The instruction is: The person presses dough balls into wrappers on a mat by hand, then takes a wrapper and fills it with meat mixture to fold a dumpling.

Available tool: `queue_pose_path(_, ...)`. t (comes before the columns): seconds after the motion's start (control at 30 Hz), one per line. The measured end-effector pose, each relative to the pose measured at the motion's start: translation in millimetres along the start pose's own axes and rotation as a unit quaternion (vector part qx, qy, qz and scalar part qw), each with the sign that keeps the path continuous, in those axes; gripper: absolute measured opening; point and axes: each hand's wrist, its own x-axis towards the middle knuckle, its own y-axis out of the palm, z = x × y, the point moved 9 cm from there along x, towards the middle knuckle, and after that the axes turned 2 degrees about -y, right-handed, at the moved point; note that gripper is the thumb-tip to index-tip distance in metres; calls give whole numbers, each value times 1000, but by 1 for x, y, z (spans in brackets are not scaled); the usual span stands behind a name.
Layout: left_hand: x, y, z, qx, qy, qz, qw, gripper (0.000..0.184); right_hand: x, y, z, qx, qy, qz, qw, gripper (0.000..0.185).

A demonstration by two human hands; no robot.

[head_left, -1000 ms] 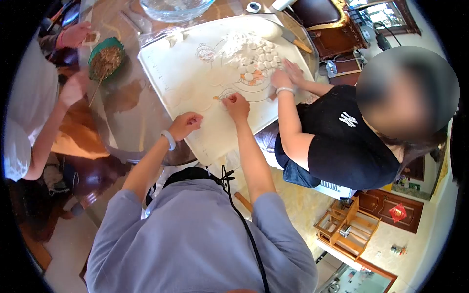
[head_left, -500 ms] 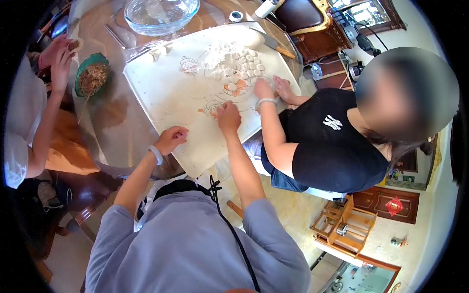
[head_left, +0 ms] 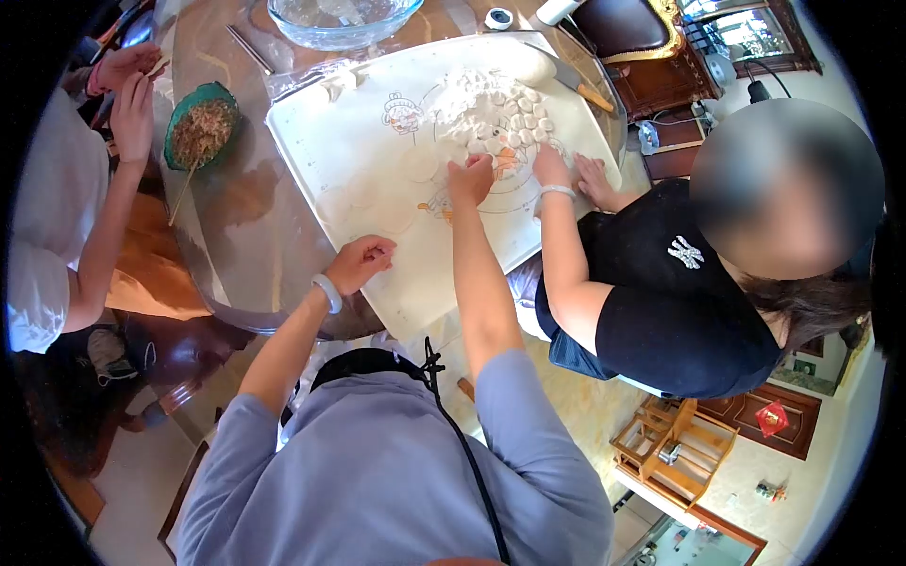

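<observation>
At two o'clock on the mat (head_left: 415,288), dough pieces (head_left: 527,122) are cut but seemingly unflattened; left hand (head_left: 356,264) and right hand (head_left: 471,181) fingers are curled, any grip unclear.

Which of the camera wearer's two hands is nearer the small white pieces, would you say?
The right hand, bare at the wrist; the left hand, with the pale bracelet, is farther away.
</observation>
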Motion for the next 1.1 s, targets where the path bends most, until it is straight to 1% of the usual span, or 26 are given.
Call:
queue_pose_path(0.07, 1, 1, 3, -6, -18, 5, 1000, 25, 9, 8, -18, 33, 21, -29, 999, 42)
queue_pose_path(0.1, 0, 2, 1, 1, -7, 6, 1000, 24, 9, 4, -21, 49, 34, -45, 997, 40)
queue_pose_path(0.17, -1, 4, -4, 16, 15, 16, 1000, 24, 14, 9, -24, 37, 38, 19, 998, 38)
queue_pose_path(0.2, -1, 6, -2, 9, 6, 23, 1000, 23, 16, 12, -26, 31, 41, 51, 997, 37)
queue_pose_path(0.23, -1, 6, 0, 2, -2, 26, 1000, 23, 17, 14, -27, 43, 53, 67, 995, 31)
queue_pose_path(0.27, -1, 4, 1, -6, -10, 23, 1000, 23, 17, 7, -27, 11, 51, 38, 998, 28)
queue_pose_path(0.33, -1, 4, 0, -6, -10, 24, 1000, 23, 4, -12, -5, -46, 37, -17, 998, 22)
queue_pose_path(0.37, -3, 4, 1, -6, -14, 22, 1000, 23, 1, -12, 0, -41, 23, -28, 999, 20)
queue_pose_path(0.43, -2, 3, -2, -10, 7, 29, 1000, 23, -1, -13, -1, -32, -3, -52, 998, 16)
queue_pose_path(0.53, -2, 4, 2, -13, 13, 33, 999, 23, 2, -9, -3, -60, -24, -34, 997, 16)
queue_pose_path(0.63, -4, 5, -4, -3, 17, 33, 999, 22, 4, -12, 1, 7, -25, -53, 998, 18)
queue_pose_path(0.73, -3, 4, 0, -15, 19, 30, 999, 23, -9, -23, 25, 152, -31, -47, 987, 13)
queue_pose_path(0.83, -3, 3, -1, -9, 8, 33, 999, 23, -19, -20, 49, 201, -66, -59, 976, 15)
queue_pose_path(0.93, 1, 3, 4, -14, 0, 37, 999, 23, -22, 5, 63, 273, -56, -9, 960, 17)
queue_pose_path(1.0, 2, 3, 6, -20, 5, 37, 999, 23, -19, 41, 60, 364, 12, 66, 929, 19)
queue_pose_path(1.03, 1, 2, 3, -19, 13, 37, 999, 23, -20, 48, 65, 380, 21, 86, 921, 17)
queue_pose_path(1.1, 1, 1, 4, -23, 18, 40, 999, 23, -22, 37, 70, 272, -28, 75, 959, 16)
